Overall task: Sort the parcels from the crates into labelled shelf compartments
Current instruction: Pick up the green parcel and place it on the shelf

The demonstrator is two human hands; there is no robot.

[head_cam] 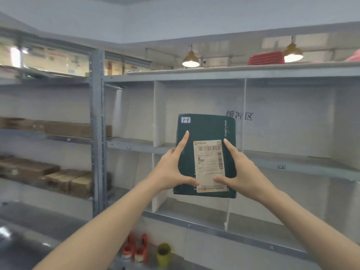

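Observation:
I hold a flat dark green parcel [204, 133] upright at chest height in front of the grey shelf unit [214, 75]. It carries a white shipping label with barcodes and a small sticker marked "1-1" at its top left corner. My left hand [171, 168] grips its left edge, index finger stretched up the face and thumb pressed near the label's lower edge. My right hand [239, 168] grips the right edge the same way. Behind the parcel are open compartments split by white dividers [159, 114]; handwritten characters [239, 115] mark the back wall.
Small tags sit on the shelf rails [281, 167]. Brown cardboard boxes [64, 182] fill the left rack behind a grey upright post [96, 133]. A red crate [266, 58] lies on top of the shelf. A yellow-green cup [163, 254] and orange items [136, 248] stand low down.

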